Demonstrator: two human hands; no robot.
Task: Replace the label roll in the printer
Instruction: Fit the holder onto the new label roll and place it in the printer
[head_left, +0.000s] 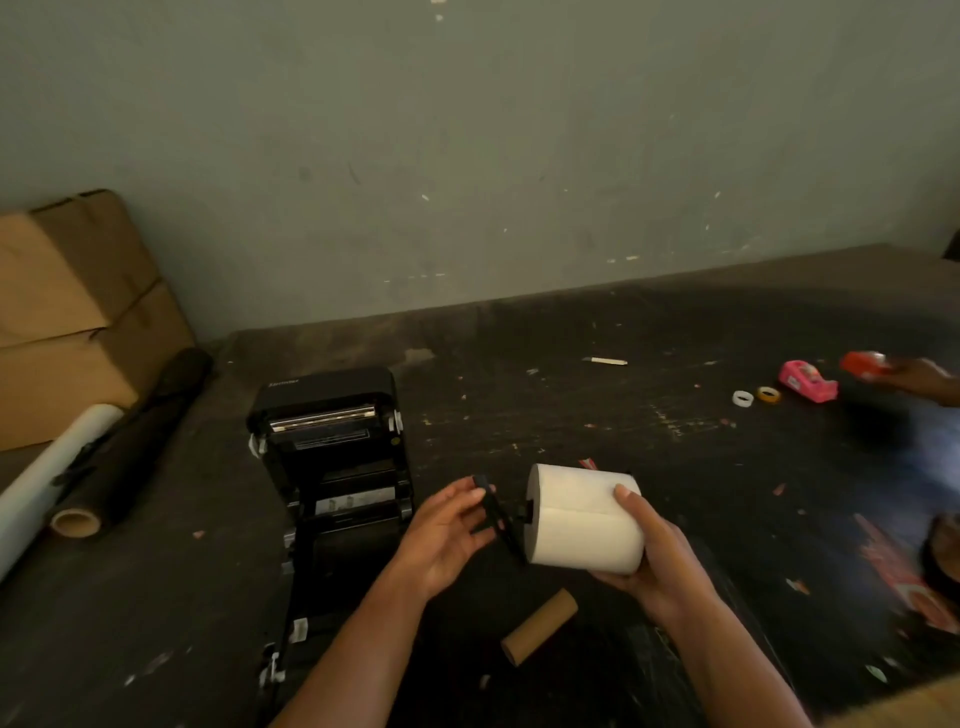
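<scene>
The empty tube (539, 634) is lying out already — the right hand (652, 551) is gripping the new roll (582, 519), the left hand (447, 530) is pinching its black holder (498, 519); loading into the open printer (332, 467) remains.

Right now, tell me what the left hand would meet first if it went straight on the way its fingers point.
The left hand, gripping a black spindle guide, points right toward the white label roll in the right hand. It would probably meet that roll's end first.

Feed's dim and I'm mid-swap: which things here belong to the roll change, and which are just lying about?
Job:
white label roll, right hand
black spindle guide, left hand
open printer
empty cardboard core

Lying about:
pink tape dispenser
two small tape rings
cardboard boxes
film rolls
</scene>
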